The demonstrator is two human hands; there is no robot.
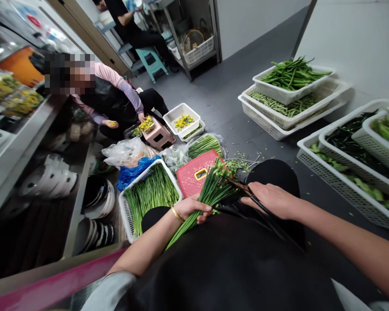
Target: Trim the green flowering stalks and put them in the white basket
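The left hand point(194, 208) wraps a bunch point(214, 188) mid-length, at 3 o'clock from the chive basket point(125, 219); the right hand point(274, 199) grips scissors point(242, 185) at its 1 o'clock end. It looks light, springy, easily bruised; mid-length seems the best hold.

We had a dark grey floor point(227, 90) before us, its far edge meeting a pale wall point(246, 21), its right edge a white panel point(353, 39). Near its far-left corner we saw a metal rack point(202, 61) and a turquoise stool point(149, 55). Steel shelving point(22, 144) lined its left edge, and we noticed shadow filling the lower shelves.
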